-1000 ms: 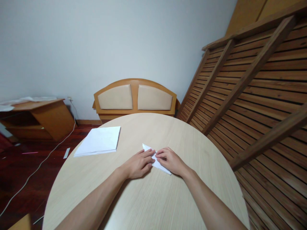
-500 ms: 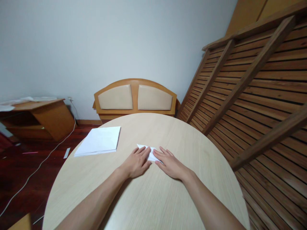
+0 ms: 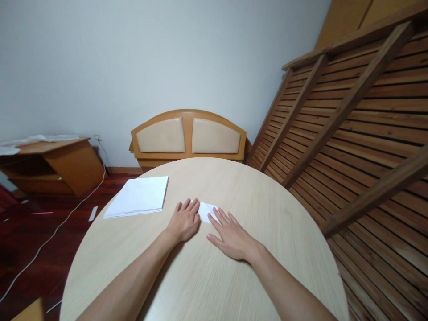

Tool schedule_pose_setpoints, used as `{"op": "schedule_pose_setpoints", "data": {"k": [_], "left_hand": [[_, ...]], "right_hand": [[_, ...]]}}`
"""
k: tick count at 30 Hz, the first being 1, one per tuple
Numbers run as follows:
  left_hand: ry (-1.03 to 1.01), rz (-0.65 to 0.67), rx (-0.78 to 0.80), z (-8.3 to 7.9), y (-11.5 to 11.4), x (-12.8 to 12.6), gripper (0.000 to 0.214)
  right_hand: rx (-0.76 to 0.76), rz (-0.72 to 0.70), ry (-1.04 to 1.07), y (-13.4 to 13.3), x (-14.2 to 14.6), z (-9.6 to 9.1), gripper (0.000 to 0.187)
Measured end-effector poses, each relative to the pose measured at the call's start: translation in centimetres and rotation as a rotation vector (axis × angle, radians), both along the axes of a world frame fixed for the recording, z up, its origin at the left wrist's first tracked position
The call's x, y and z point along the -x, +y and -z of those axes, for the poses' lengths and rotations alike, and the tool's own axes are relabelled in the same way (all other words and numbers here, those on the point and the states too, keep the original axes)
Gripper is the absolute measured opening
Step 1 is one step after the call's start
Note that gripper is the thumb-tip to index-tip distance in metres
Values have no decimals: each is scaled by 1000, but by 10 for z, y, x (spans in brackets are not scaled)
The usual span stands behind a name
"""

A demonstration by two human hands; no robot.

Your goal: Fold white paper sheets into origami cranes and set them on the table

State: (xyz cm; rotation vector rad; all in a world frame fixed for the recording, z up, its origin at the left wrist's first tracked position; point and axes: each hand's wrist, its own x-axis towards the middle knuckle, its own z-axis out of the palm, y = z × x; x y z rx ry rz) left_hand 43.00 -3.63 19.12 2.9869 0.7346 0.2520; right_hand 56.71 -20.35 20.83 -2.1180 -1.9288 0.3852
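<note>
A small folded sheet of white paper (image 3: pixel 205 211) lies flat on the round pale wood table (image 3: pixel 227 183), partly covered by both hands. My left hand (image 3: pixel 185 219) rests over the paper's left end, palm down, fingers stretched out. From the right, my right hand (image 3: pixel 232 234) lays its spread fingertips on the paper's right part, its thumb apart on the tabletop. Neither hand grips the paper. The ends of the paper under the fingers are hidden.
A stack of white paper (image 3: pixel 138 196) lies at the table's left edge. Behind the table stands a wooden headboard (image 3: pixel 188 133) with two padded panels. A slatted wooden frame (image 3: pixel 334 133) leans at the right. A low cabinet (image 3: pixel 73 165) and a white cable (image 3: pixel 63 225) are at the left.
My left hand has slid left along the paper. My right hand has shifted slightly, and its fingers are more spread. More of the paper's middle shows between the hands.
</note>
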Motion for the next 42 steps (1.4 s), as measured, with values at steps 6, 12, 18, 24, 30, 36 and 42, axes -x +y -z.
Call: {"op": "schedule_pose_setpoints", "data": {"k": [6,12,18,24,30,36,42], "left_hand": [[-82,292,69,3,4,-1,65],[-41,359,172,4,3,-5,59],[-43,357,147,4,3,-3,56],[-43,346,117,2,2,-3,55],[-77,338,74,-2,1,1,54],[-107,332,58,-3,-1,2,55],[-160,342,43,-7,-3,3,56]], "right_hand": [[-26,-32,22,1,-1,-3,75],[28,-42,29,1,-4,-8,80],[136,23,29,-13,-13,-23,82],[-121,43,-69,-12,-22,-27,36],[-217,51,-90,-4,-32,-21,23],[-213,101,-141,-2,-30,-22,26],[-263,153,-72,-1,-32,-19,23]]}}
